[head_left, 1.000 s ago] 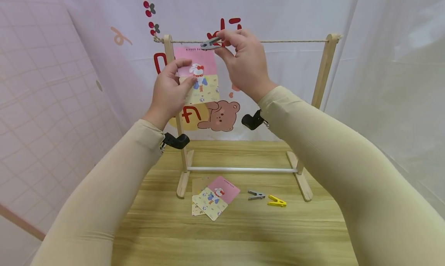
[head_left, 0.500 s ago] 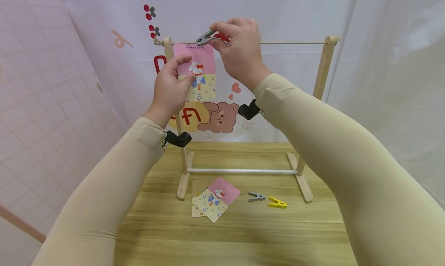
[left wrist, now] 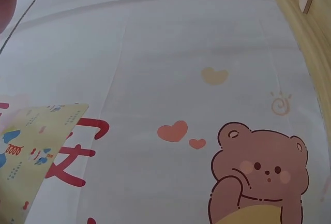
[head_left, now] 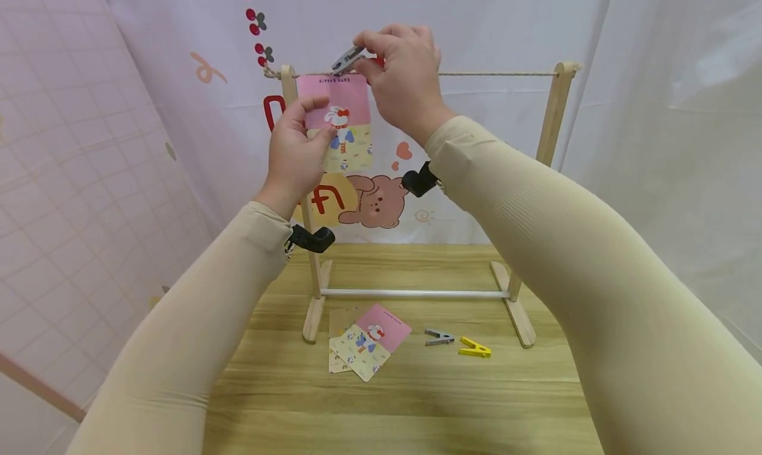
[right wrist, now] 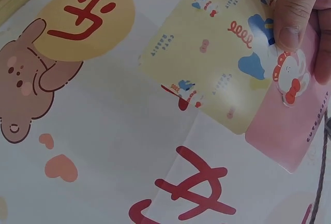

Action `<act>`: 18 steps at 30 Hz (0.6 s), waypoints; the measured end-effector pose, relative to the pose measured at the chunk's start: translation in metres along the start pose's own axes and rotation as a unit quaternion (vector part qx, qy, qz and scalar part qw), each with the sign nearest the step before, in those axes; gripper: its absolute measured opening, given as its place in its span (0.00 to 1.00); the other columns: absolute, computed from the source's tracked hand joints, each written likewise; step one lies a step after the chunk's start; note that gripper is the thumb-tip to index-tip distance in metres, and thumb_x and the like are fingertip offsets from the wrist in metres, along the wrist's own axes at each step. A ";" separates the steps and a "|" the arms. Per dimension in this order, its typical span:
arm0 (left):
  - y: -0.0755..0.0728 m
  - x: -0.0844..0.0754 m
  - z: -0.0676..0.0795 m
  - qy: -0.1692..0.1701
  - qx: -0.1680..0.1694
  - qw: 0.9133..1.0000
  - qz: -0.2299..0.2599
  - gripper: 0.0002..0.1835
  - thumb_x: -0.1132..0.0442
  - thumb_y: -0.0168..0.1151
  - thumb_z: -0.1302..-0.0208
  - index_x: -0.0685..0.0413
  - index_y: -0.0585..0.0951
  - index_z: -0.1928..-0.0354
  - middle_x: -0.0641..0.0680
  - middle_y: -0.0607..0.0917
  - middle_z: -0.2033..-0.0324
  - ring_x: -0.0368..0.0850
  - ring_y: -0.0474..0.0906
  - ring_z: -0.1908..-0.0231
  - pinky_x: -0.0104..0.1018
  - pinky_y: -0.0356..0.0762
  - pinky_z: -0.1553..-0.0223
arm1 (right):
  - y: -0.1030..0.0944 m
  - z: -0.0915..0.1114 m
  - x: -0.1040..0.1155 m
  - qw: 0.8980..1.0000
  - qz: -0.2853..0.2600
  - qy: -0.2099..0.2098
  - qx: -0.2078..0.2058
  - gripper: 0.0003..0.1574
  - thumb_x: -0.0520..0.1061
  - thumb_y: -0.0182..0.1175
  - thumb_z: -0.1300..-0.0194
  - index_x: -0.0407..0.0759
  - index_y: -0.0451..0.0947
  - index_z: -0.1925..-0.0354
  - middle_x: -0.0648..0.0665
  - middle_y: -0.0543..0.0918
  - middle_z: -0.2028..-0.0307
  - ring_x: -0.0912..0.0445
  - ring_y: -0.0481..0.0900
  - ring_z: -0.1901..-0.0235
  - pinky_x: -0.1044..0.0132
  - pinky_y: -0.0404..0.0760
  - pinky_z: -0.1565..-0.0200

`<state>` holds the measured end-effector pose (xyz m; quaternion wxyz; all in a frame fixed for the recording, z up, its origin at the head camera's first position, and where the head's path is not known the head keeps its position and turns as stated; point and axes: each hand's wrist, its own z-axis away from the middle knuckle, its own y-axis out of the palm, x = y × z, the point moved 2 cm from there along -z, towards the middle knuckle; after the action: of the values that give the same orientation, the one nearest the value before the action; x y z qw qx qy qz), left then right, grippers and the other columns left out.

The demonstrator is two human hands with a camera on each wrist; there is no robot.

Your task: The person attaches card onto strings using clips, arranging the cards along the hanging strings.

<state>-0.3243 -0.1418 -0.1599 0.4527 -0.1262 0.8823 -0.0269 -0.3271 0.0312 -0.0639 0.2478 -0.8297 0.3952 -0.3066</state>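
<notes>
A pink and yellow card (head_left: 351,104) with a rabbit print is pinched by my left hand (head_left: 296,147) at its left side, thumb in front. Its top edge lies at the rope (head_left: 500,73), near the left post. In the right wrist view the left thumb (right wrist: 292,25) presses on the card's face. My right hand (head_left: 405,75) pinches a grey clothespin (head_left: 348,61), tilted, with its tip at the card's top edge and the rope. Whether the clothespin's tips straddle both is too small to tell. Only a corner of the card (left wrist: 44,141) shows in the left wrist view.
A wooden stand with a left post (head_left: 289,84) and right post (head_left: 553,121) carries the rope. A white bar (head_left: 417,293) joins its feet. On the table (head_left: 417,402) lie stacked cards (head_left: 372,342), another grey clothespin (head_left: 439,336) and a yellow clothespin (head_left: 474,347).
My right hand has moved up and left with the clothespin, which now tilts down onto the card's top edge. The card has risen slightly to the rope; my left hand keeps its hold.
</notes>
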 end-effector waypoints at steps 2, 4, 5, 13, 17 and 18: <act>0.001 0.000 0.000 0.002 -0.002 1.000 0.002 0.24 0.65 0.63 0.24 0.45 0.74 0.30 0.50 0.78 0.35 0.47 0.85 0.44 0.39 0.85 0.42 | 0.000 -0.001 0.000 1.000 0.002 -0.001 0.004 0.20 0.58 0.57 0.20 0.67 0.82 0.35 0.60 0.80 0.35 0.57 0.59 0.27 0.59 0.53 0.27; 0.002 0.000 -0.001 0.001 -0.002 1.000 0.008 0.24 0.65 0.63 0.25 0.45 0.74 0.30 0.50 0.79 0.36 0.48 0.86 0.44 0.39 0.85 0.42 | 0.000 -0.002 0.001 1.000 0.005 -0.002 0.007 0.20 0.57 0.57 0.20 0.66 0.82 0.35 0.60 0.80 0.35 0.57 0.59 0.26 0.58 0.52 0.27; 0.003 0.000 -0.001 0.001 -0.003 1.000 0.009 0.24 0.65 0.63 0.25 0.44 0.75 0.30 0.50 0.79 0.36 0.48 0.86 0.44 0.39 0.85 0.42 | 0.000 -0.003 0.001 1.000 0.007 -0.002 0.008 0.20 0.57 0.56 0.20 0.66 0.82 0.35 0.60 0.80 0.35 0.56 0.59 0.27 0.58 0.52 0.27; 0.005 0.001 0.001 -0.001 -0.008 1.000 0.020 0.23 0.65 0.63 0.24 0.44 0.75 0.31 0.51 0.80 0.37 0.48 0.86 0.44 0.40 0.85 0.42 | 0.001 -0.008 0.003 1.000 0.015 0.009 0.023 0.20 0.57 0.55 0.19 0.68 0.81 0.35 0.60 0.78 0.33 0.57 0.58 0.25 0.57 0.49 0.25; 0.006 0.002 0.002 -0.006 -0.010 1.000 0.026 0.23 0.64 0.63 0.24 0.43 0.74 0.31 0.51 0.80 0.36 0.48 0.85 0.42 0.41 0.85 0.41 | 0.001 -0.010 0.004 0.999 0.017 0.014 0.031 0.20 0.56 0.54 0.19 0.68 0.81 0.34 0.60 0.79 0.33 0.57 0.58 0.25 0.56 0.49 0.25; 0.006 0.002 0.002 -0.006 -0.012 1.000 0.024 0.23 0.64 0.63 0.24 0.43 0.74 0.31 0.51 0.80 0.36 0.48 0.85 0.42 0.41 0.85 0.41 | 0.001 -0.011 0.004 0.999 0.018 0.015 0.033 0.20 0.57 0.54 0.19 0.69 0.81 0.34 0.60 0.79 0.33 0.57 0.58 0.25 0.56 0.49 0.25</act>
<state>-0.3254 -0.1360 -0.1641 0.4570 -0.1101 0.8826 -0.0047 -0.3333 0.0256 -0.0561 0.2748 -0.8089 0.4034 -0.3277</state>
